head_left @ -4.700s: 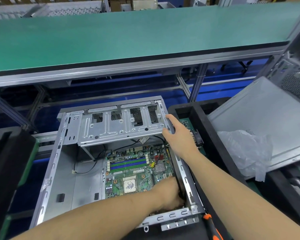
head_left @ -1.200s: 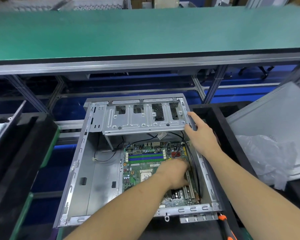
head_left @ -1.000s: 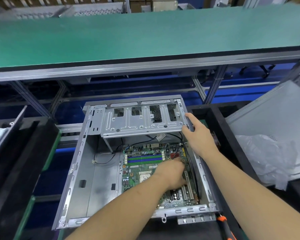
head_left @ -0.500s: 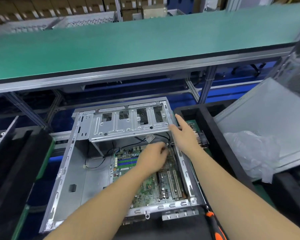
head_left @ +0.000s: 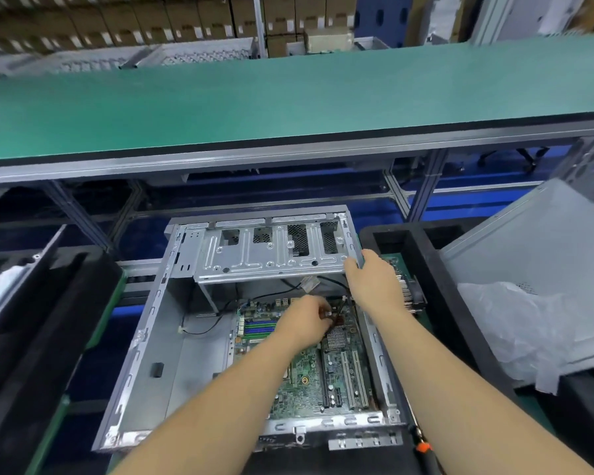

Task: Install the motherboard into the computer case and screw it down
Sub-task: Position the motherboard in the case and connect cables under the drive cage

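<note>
Lying flat on the floor of an open computer case (head_left: 144, 365), a green motherboard (head_left: 309, 371) fills the case's right half, its near edge against the case's near wall. Blue and green memory slots (head_left: 259, 329) run across the board's far left part, a finned silver heatsink (head_left: 336, 337) sits near its right edge, and pale expansion slots (head_left: 352, 378) run lengthwise below that. A black cable (head_left: 206, 325) loops over the bare grey floor of the case to the left of the board.

A person's left hand (head_left: 304, 323) is over the far end of the board, its grip curled round something small by a white connector; what the fingers pinch cannot be told. The right hand (head_left: 374, 282) rests on the case's right wall at the corner of the perforated drive cage (head_left: 271, 255), thumb against the cage edge, fingers wrapped over the rim.

An orange-and-black screwdriver handle (head_left: 424, 450) lies just beside the case's near right corner. A grey side panel (head_left: 535, 255) with crumpled clear plastic (head_left: 515, 330) on it leans at right, and a green-topped worktop (head_left: 288, 104) spans the scene beyond. No lettering on the board or case can be read; labels on stacked cartons (head_left: 151, 22) at the back are blurred.
</note>
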`<state>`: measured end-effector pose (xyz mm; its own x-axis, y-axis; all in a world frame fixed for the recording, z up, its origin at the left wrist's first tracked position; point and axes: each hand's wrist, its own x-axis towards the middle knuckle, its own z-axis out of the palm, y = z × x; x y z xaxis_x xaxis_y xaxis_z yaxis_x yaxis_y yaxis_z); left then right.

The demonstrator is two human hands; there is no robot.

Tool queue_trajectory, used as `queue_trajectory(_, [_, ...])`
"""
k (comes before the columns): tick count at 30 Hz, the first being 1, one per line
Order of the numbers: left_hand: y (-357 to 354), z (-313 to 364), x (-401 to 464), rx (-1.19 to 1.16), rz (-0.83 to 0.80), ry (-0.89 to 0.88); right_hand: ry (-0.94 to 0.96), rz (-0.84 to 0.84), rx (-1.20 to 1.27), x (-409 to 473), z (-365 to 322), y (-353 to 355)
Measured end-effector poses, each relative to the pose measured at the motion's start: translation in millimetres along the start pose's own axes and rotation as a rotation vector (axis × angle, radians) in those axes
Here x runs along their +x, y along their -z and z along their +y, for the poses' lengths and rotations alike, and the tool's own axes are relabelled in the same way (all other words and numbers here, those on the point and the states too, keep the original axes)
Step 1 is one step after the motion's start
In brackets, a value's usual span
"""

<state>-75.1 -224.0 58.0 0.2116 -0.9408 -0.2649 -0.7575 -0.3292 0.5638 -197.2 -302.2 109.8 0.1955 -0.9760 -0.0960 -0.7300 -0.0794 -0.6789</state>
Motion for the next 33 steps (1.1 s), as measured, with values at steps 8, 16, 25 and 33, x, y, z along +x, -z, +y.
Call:
queue_trajectory(8, [-24,-4,6,0.125,-0.047,0.020,-0.008,0.066,-0.178,5,-4,-7])
queue_trajectory(16, [0,-5,4,-0.433,0.094,0.091,-0.019,0.073,-0.140,5,-4,-6])
queue_trajectory(25, [55,-62,-2,-0.024,0.038,0.126,-0.029,0.053,-0.170,3,-7,-4])
queue_trajectory(33, [51,-83,-18,0.154,-0.023,-0.039,-0.032,0.065,-0.204,0,-11,-2])
